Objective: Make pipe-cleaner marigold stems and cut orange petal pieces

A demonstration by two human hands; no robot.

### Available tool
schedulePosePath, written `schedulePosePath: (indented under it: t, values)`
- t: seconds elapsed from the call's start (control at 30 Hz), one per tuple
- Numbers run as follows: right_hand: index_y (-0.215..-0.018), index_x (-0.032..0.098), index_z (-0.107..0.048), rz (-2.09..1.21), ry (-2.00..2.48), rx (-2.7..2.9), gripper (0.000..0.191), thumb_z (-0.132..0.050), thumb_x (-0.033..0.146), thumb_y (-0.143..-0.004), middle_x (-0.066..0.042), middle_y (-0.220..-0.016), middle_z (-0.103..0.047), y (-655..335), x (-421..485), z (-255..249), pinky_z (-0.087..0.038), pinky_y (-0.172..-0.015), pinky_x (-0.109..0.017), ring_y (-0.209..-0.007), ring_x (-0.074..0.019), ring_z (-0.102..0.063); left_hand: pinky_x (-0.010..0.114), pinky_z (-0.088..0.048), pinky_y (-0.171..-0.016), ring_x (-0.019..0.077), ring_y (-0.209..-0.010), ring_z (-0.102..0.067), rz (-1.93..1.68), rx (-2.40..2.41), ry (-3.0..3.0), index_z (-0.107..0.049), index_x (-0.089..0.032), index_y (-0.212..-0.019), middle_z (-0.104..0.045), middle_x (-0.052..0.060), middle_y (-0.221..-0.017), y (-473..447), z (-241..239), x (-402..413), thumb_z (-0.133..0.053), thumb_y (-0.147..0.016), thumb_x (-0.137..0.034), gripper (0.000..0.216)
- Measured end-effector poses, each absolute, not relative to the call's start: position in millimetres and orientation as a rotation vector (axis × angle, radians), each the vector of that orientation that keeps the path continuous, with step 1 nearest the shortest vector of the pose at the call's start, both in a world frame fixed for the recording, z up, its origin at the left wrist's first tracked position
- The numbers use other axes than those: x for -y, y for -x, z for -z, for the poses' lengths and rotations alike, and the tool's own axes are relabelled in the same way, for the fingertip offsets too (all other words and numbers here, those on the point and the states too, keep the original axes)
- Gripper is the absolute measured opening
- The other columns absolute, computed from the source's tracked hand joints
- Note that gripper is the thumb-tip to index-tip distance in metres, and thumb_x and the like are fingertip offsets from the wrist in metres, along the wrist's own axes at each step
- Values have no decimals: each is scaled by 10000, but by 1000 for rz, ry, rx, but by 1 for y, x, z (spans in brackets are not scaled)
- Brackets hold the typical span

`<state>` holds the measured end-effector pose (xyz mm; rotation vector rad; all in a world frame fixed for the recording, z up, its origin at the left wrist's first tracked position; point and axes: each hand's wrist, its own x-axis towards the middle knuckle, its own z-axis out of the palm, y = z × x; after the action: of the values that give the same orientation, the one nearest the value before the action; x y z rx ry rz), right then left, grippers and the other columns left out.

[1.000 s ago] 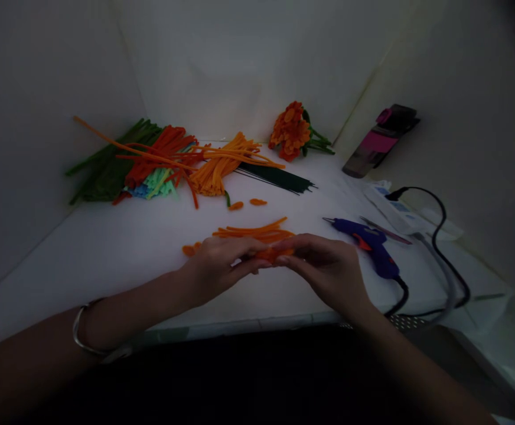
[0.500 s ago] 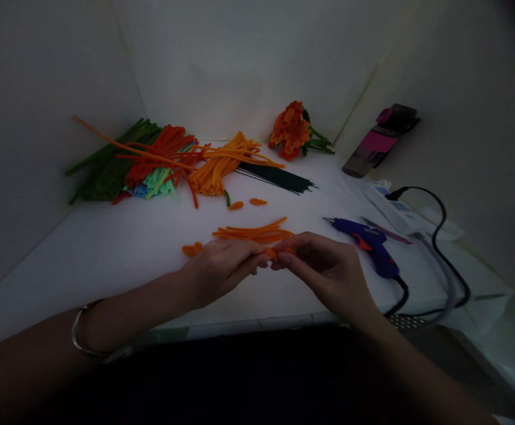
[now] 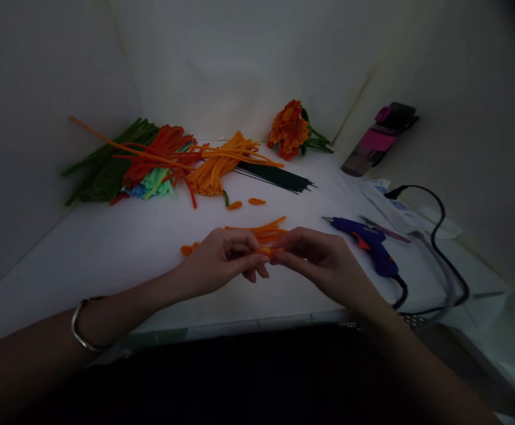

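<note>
My left hand (image 3: 222, 262) and my right hand (image 3: 323, 262) meet over the white table (image 3: 120, 248), fingertips pinched together on a small orange pipe-cleaner piece (image 3: 269, 251). Most of that piece is hidden by the fingers. Just behind the hands lies a short bundle of orange pipe cleaners (image 3: 261, 229). Small orange petal loops (image 3: 189, 248) lie left of my left hand, and two more loops (image 3: 245, 203) lie farther back.
A heap of green, red, mint and orange pipe cleaners (image 3: 160, 159) and dark green wires (image 3: 279, 177) lie at the back. An orange flower bunch (image 3: 292, 130) stands in the corner. A blue glue gun (image 3: 368, 245) with black cable (image 3: 443, 236) and a pink bottle (image 3: 379, 141) sit right.
Both hands have lifted slightly and drawn closer together, and the fingers have shifted on the orange piece. Less of it shows now.
</note>
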<state>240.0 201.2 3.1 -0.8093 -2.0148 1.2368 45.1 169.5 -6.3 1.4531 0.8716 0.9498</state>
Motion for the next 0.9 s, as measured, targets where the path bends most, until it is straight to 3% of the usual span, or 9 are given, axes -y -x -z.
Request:
schedulePosePath:
  t: [0.1, 0.17, 0.37, 0.5, 0.7, 0.9]
  values:
    - [-887, 146, -615, -1552, 824, 2013, 163, -586, 288, -813, -50, -810, -661, -244, -210, -4, -505, -702, -280, -744, -141, -621, 187, -499, -574, 77, -575, -587, -966, -942, -1710, -608, -115, -790, -650, 25, -715, -44, 8, -167, -555, -822, -173, 85]
    - [-855, 141, -617, -1588, 863, 2047, 169, -577, 301, -816, -47, -772, -661, -245, -213, -4, -497, -684, -272, -713, -135, -615, 191, -492, -584, 81, -582, -587, -968, -973, -1929, -623, -128, -819, -655, 20, -726, -43, 11, -167, -541, -823, -141, 84]
    - [-776, 171, -606, -983, 993, 2248, 117, -557, 261, -832, -8, -719, -638, -237, -200, -1, -446, -599, -236, -651, -122, -573, 200, -436, -568, 106, -595, -579, -1047, -1072, -2392, -648, -141, -785, -663, 20, -690, -43, 22, -166, -539, -811, -106, 117]
    - [-837, 182, -594, -662, 1040, 2270, 58, -545, 213, -838, -10, -760, -644, -230, -185, 0, -456, -600, -242, -667, -132, -581, 216, -406, -546, 112, -562, -543, -1059, -1132, -2472, -643, -120, -746, -630, 25, -631, -44, 22, -165, -523, -822, -124, 142]
    - [-839, 175, -587, -451, 894, 2225, 70, -627, 186, -782, -5, -735, -645, -228, -181, 2, -472, -598, -215, -638, -119, -598, 185, -393, -530, 78, -523, -512, -1042, -1129, -2134, -618, -115, -720, -605, 0, -594, -45, 10, -163, -533, -822, -143, 136]
    - [-817, 166, -603, -277, 721, 2197, 57, -597, 115, -792, -10, -744, -660, -230, -187, 5, -480, -624, -199, -661, -108, -616, 183, -349, -469, 68, -473, -452, -914, -1054, -1639, -592, -121, -665, -587, 0, -546, -46, 4, -168, -540, -818, -214, 186]
